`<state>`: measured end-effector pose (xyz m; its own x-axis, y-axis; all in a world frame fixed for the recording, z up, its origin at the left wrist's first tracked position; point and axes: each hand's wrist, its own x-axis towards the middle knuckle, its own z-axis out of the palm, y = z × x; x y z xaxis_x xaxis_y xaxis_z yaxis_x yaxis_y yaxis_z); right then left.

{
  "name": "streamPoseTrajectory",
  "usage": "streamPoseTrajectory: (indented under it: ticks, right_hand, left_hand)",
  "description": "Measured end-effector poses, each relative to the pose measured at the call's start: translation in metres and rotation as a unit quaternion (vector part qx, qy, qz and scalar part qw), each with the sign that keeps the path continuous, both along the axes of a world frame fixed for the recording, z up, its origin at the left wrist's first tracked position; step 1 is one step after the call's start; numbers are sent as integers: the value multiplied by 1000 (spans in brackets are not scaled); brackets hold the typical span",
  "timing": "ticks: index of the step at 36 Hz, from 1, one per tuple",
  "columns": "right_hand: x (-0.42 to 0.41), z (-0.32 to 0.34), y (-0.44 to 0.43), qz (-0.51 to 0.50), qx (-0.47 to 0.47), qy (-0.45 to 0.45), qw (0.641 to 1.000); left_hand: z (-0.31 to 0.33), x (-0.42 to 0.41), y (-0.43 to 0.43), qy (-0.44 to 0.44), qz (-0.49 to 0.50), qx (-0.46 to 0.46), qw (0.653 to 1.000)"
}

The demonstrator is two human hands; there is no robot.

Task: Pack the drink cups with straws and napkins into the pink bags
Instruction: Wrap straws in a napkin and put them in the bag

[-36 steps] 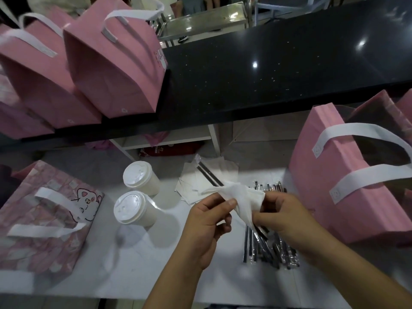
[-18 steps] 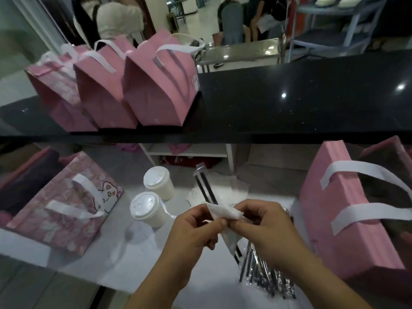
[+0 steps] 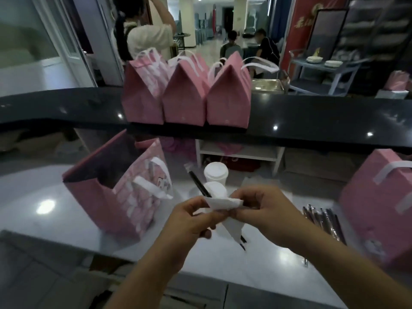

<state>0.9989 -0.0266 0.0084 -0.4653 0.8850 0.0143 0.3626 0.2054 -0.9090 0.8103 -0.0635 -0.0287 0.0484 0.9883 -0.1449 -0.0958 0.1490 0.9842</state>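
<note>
Dim indoor light, my feed looks underexposed. Ceiling lamps mirror as small white spots on black counter [image 3: 312, 117] and as broad soft glare on white worktop [image 3: 44, 206]. Motion blur over whole frame; I see smeared edges on left hand [image 3: 189, 221], right hand [image 3: 265, 210], napkin [image 3: 225, 202]. Cups [image 3: 215, 175] washed out, no detail. Wide-angle bend curves counter edge; corners dark. Background hall soft, brighter than foreground.
</note>
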Motion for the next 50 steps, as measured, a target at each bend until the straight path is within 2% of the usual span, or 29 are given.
streamPoseTrajectory:
  ticks: [3,6,11,16,20,24,27,30,33,35,41,46,50]
  right_hand:
    - [-34,9,-7,-7,16,-26,1000]
    - [-61,23,-5,13,43,-22,999]
    - [-102,48,13,47,138,-48,988]
    - [-143,62,44,104,313,-190,925]
    - [-179,63,76,135,294,-146,935]
    - [-214,56,113,154,257,-61,952]
    - [-238,44,139,173,220,-6,960]
    - [-260,33,163,194,131,24,972]
    - [-283,19,185,217,100,-33,970]
    - [-299,9,196,229,88,-91,965]
    - [-339,-13,213,225,147,-274,924]
    - [-366,-30,217,245,138,-368,886]
    - [-383,-38,219,231,110,-410,876]
  left_hand:
    - [7,-46,-20,40,-7,13,999]
    - [12,-93,-36,66,28,24,997]
    - [21,-173,-51,149,94,75,982]
    - [39,-235,-45,217,181,128,951]
    - [50,-273,-30,264,216,132,931]
    - [57,-299,2,315,225,117,915]
    - [60,-313,42,354,184,76,914]
    - [60,-322,84,388,101,11,916]
    - [54,-326,114,404,32,-47,913]
    - [48,-331,125,388,27,-59,920]
    - [41,-370,136,330,60,-50,941]
    - [35,-395,149,320,39,-37,946]
    - [32,-412,167,311,-7,-13,950]
